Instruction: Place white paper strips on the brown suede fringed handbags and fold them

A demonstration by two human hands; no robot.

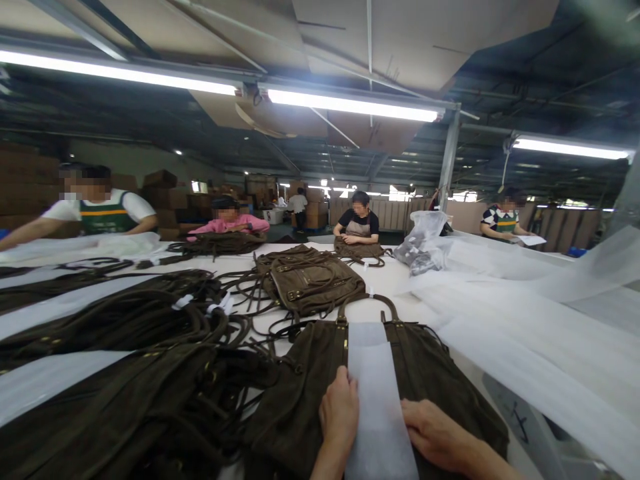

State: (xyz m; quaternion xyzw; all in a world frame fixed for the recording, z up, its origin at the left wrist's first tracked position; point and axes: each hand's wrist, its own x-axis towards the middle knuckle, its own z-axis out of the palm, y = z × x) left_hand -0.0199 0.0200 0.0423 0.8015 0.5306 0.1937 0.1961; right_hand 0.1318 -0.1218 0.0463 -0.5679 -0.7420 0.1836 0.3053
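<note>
A dark olive-brown handbag lies flat on the table in front of me, its handle loop pointing away. Down its middle runs a folded strip of thin white packing sheet. My left hand is closed at the strip's left edge, the thumb side up and the fingertips partly hidden. At the right edge, my right hand has its fingers curled in against the strip, and their tips are mostly out of sight. Both hands rest low over the bag.
Brown bags with white sheets between them are piled at left. More bags lie ahead. Loose white sheets spread at right, beside a clear plastic bag and a grey bin. Several people work across the table.
</note>
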